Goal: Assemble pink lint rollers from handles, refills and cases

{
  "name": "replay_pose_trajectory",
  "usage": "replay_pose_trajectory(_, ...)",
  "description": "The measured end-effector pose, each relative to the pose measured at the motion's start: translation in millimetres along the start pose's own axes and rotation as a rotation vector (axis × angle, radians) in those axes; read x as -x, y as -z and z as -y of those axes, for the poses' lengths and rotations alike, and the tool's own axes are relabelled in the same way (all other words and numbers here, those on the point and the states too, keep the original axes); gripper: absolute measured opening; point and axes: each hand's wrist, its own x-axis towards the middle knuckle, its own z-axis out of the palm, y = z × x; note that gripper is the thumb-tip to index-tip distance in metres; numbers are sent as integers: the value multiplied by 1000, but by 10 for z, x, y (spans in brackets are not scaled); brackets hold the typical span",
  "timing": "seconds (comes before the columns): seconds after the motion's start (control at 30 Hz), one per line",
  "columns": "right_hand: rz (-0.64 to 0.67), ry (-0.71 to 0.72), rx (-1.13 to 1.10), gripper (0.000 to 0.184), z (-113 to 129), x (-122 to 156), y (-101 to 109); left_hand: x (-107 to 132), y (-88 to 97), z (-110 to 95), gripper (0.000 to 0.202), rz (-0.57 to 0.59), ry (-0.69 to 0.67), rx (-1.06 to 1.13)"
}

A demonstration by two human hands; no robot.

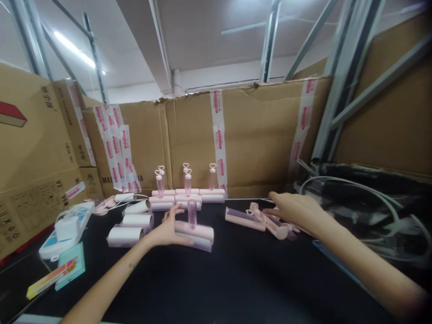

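While left hand [167, 230] curves wide around roller [199, 231], right hand [294, 209] — grip unclear — lies apart.

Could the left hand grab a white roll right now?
Likely yes: the left hand is around one end of the pink roller, but the way to the white rolls beside its wrist looks free.

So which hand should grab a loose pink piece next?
Probably the right hand: it's right at the loose pink pieces, while the left hand is around one end of the pink roller.
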Motion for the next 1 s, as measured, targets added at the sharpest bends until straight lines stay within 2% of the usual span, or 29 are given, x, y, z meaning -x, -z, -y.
replay_pose_trajectory(0.03, 2, 19, -24, 29, 199, 46, 7, -9, 35, 54, 107, 83, 12, 42)
replay_pose_trajectory(0.1, 146, 103, -213, 50, 664, 112, -40, -30, 42, 136, 103, 184, 12, 141)
replay_pose_trajectory(0.2, 240, 190, -569, 73, 1307, 111, -240, -47, -52, 194, 101, 128, -15, 206)
replay_pose_trajectory(0.27, 240, 201, -732, 53, 1547, 54, -376, -45, -112, 222, 99, 70, -18, 239)
replay_pose_trajectory(0.3, 204, 195, -830, 44, 1594, 21, -418, -45, -127, 242, 96, 42, -6, 259)
replay_pose_trajectory(0.4, -62, 131, -1129, 32, 1490, -37, -390, -57, -102, 297, 90, -54, 46, 291)
replay_pose_trajectory(0.47, -230, 99, -1226, 31, 1321, -4, -265, -75, -52, 263, 97, -163, 48, 284)
replay_pose_trajectory(0.53, -258, 138, -1218, 34, 1174, 102, -107, -84, -7, 122, 100, -302, 7, 285)
replay_pose_trajectory(0.57, -241, 178, -1182, 35, 1125, 179, -30, -78, 6, 14, 94, -356, -12, 339)
replay_pose_trajectory(0.6, -205, 232, -1132, 35, 1094, 267, 41, -62, 10, -110, 85, -362, -17, 422)
replay_pose_trajectory(0.63, -142, 298, -1078, 33, 1077, 360, 104, -34, 5, -240, 75, -320, 1, 583)
replay_pose_trajectory(0.73, 166, 538, -876, 27, 1034, 619, 263, 105, -59, -561, 72, 142, 264, 989)
replay_pose_trajectory(0.77, 237, 593, -789, 30, 999, 685, 311, 164, -91, -628, 65, 225, 350, 1023)
replay_pose_trajectory(0.8, 233, 605, -710, 32, 950, 740, 358, 226, -125, -676, 59, 242, 407, 1029)
replay_pose_trajectory(0.83, 158, 561, -652, 33, 893, 786, 403, 292, -161, -710, 54, 211, 431, 1017)
replay_pose_trajectory(0.9, -82, 335, -631, 30, 796, 865, 472, 438, -237, -758, 52, 114, 395, 963)
replay_pose_trajectory(0.93, -144, 226, -657, 27, 778, 910, 486, 518, -277, -780, 53, 77, 355, 920)
replay_pose_trajectory(0.97, -115, 161, -693, 26, 792, 965, 481, 603, -319, -804, 54, 46, 312, 858)
replay_pose_trajectory(1.0, 8, 154, -729, 26, 838, 1035, 453, 690, -359, -829, 55, 26, 270, 770)
